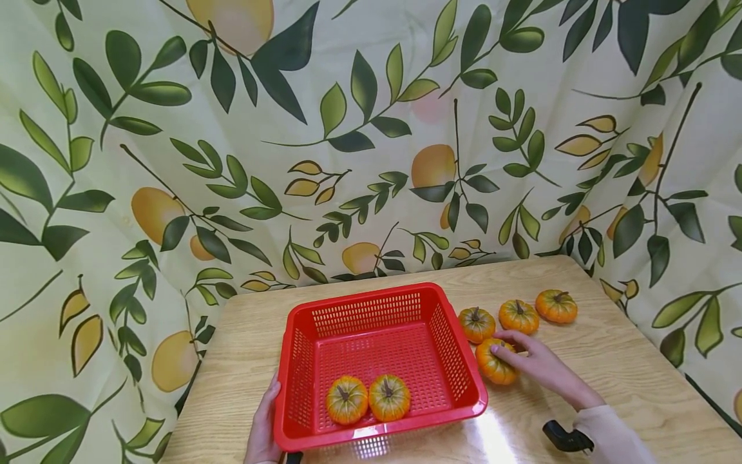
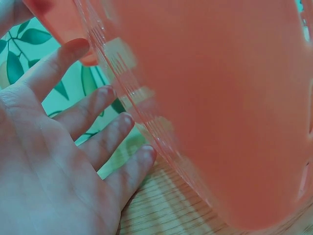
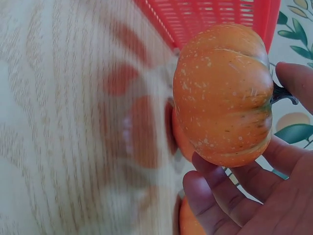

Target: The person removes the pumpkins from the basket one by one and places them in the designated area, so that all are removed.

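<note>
A red plastic basket (image 1: 361,295) with perforated walls stands on the table, two small orange pumpkins (image 1: 346,400) side by side in its near part. At its left side is my left hand (image 1: 262,425). The left wrist view shows that hand's fingers (image 2: 100,147) fairly straight, with their tips against the basket's outer wall. Just right of the basket, my right hand (image 1: 542,366) grips another small pumpkin (image 1: 494,368) between thumb and fingers. In the right wrist view this pumpkin (image 3: 222,98) lies on its side in the fingers, its dark stem near the thumb.
Behind the right hand, a row of three pumpkins (image 1: 518,316) sits on the wooden table (image 1: 249,341). A leaf-and-fruit patterned cloth (image 1: 371,161) hangs along the back and sides. A black curved piece (image 1: 565,438) sits by the right sleeve.
</note>
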`<state>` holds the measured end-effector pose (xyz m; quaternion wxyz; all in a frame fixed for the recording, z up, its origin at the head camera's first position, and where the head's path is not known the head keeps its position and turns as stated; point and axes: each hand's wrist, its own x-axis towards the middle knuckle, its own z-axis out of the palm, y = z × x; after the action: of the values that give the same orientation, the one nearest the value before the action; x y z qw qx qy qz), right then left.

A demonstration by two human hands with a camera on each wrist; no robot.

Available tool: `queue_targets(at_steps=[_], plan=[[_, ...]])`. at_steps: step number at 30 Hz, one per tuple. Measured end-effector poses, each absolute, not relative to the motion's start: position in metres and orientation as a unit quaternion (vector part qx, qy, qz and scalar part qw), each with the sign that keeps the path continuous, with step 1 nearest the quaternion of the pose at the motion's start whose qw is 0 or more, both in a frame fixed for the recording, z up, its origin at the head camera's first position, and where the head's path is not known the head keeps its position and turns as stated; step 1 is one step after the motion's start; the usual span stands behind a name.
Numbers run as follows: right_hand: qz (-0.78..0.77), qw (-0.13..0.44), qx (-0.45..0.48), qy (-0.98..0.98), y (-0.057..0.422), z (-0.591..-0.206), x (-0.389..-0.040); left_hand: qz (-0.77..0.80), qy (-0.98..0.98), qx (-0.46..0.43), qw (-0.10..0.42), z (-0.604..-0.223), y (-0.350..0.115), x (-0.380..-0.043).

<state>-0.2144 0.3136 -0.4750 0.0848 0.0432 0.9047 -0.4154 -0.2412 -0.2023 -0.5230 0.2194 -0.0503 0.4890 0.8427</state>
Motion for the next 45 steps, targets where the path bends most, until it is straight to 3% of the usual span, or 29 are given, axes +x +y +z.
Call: queue_targets(at_steps=[6, 20, 33, 45], plan=[[-0.412, 0.092, 0.048, 0.905, 0.315, -0.479, -0.216, 0.838, 0.495, -0.075, 0.219, -0.524, -0.200, -0.242], [-0.416, 0.095, 0.037, 0.903, 0.313, -0.490, -0.214, 0.848, 0.483, -0.028, 0.215, -0.525, -0.204, -0.242], [-0.423, 0.122, 0.053, 0.896, 0.316, -0.498, -0.210, 0.828, 0.503, -0.106, 0.224, -0.521, -0.201, -0.244], [-0.438, 0.145, 0.073, 0.884, 0.315, -0.497, -0.209, 0.836, 0.495, -0.081, 0.224, -0.520, -0.202, -0.244]])
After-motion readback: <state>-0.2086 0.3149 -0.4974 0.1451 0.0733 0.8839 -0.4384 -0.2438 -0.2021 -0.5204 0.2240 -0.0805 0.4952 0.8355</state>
